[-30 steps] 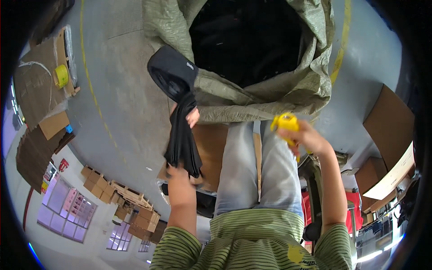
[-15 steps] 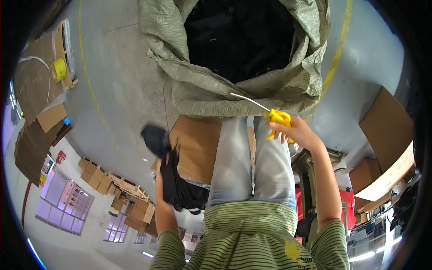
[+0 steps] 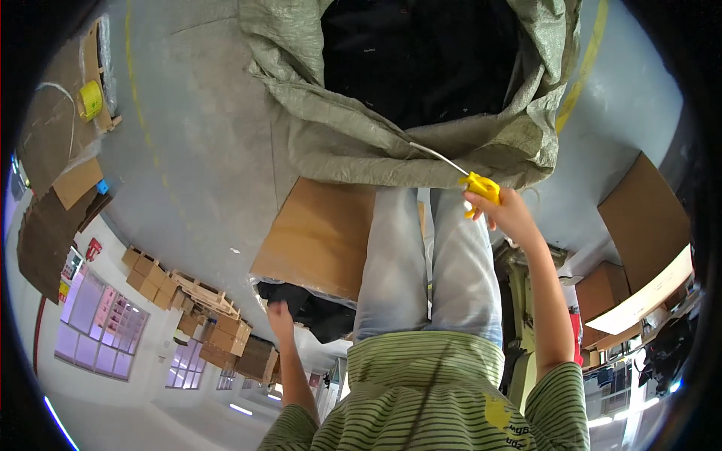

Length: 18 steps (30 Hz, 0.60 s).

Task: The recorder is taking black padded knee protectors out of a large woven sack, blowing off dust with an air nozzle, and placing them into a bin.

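My right hand (image 3: 505, 216) is closed around a yellow-handled tool (image 3: 483, 189) with a slender whitish shaft. The shaft points up and left across the rolled rim of a large olive woven sack (image 3: 338, 161). Inside the sack lies black fabric (image 3: 421, 64). Low on the left, my left hand (image 3: 281, 322) has its fingers curled against a black cloth item (image 3: 284, 295) at the opening of a cardboard box (image 3: 320, 233). More black cloth (image 3: 327, 316) sits in that opening; my fingertips are partly hidden against the dark cloth.
My legs (image 3: 395, 263) are between the box and a dark green metal frame (image 3: 519, 301). Large open cartons (image 3: 647, 225) stand on the right. Flattened cardboard (image 3: 53, 248) and a pallet (image 3: 94, 68) are on the left, with stacked boxes (image 3: 150, 278) farther off.
My left hand has brought the black cloth item down from beside the box to its opening. My right hand, still holding the yellow tool, has shifted slightly right and up.
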Tool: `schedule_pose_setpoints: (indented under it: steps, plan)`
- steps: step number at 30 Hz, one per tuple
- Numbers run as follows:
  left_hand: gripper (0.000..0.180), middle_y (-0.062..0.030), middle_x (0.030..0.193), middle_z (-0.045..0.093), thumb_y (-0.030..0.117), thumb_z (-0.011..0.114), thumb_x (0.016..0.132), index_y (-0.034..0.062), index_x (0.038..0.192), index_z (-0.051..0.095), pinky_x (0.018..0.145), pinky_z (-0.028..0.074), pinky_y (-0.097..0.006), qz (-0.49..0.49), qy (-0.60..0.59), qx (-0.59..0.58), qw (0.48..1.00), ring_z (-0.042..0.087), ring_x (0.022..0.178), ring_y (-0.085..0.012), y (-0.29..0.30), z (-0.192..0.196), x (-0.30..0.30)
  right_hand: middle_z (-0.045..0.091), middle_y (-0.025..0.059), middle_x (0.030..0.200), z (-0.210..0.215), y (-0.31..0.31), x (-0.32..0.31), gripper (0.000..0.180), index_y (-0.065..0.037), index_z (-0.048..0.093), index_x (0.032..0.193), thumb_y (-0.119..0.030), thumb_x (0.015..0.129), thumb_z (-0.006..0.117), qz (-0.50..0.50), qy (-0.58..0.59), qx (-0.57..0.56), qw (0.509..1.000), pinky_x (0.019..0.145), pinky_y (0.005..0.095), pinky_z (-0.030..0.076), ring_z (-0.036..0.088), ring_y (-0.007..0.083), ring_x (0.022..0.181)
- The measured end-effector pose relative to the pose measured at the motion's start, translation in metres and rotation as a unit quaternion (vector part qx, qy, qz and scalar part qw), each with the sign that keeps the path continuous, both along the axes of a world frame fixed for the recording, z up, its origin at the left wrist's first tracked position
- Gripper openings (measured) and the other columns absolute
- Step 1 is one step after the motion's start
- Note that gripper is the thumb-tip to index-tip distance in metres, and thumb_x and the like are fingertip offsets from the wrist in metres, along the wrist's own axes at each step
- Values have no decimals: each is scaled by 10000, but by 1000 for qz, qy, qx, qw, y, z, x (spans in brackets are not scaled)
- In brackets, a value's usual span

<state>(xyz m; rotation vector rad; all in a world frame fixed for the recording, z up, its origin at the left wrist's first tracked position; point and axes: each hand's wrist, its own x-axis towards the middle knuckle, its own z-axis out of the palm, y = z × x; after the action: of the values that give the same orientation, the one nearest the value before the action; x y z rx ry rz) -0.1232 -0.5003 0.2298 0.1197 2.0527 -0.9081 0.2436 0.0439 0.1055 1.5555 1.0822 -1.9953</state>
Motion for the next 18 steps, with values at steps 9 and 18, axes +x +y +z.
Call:
schedule_pose_setpoints:
  steps: [9, 18]
  plan:
    - [599, -167, 1105, 540, 280, 775, 687, 0, 1129, 484, 918, 410, -366, 23, -265, 637, 724, 513, 1067, -278, 522, -262, 148, 616, -5, 619, 4, -15, 27, 307, -30, 648, 924, -328, 856, 619, -221, -48, 56, 972, 414, 193, 317, 399, 29, 428]
    - [617, -195, 1089, 611, 183, 769, 653, -20, 1174, 506, 871, 451, -357, -1, -306, 569, 763, 588, 1003, -312, 589, -342, 208, 598, -5, 615, 21, -37, 63, 304, -31, 643, 951, -321, 866, 616, -361, -52, 23, 931, 395, 180, 270, 347, 9, 420]
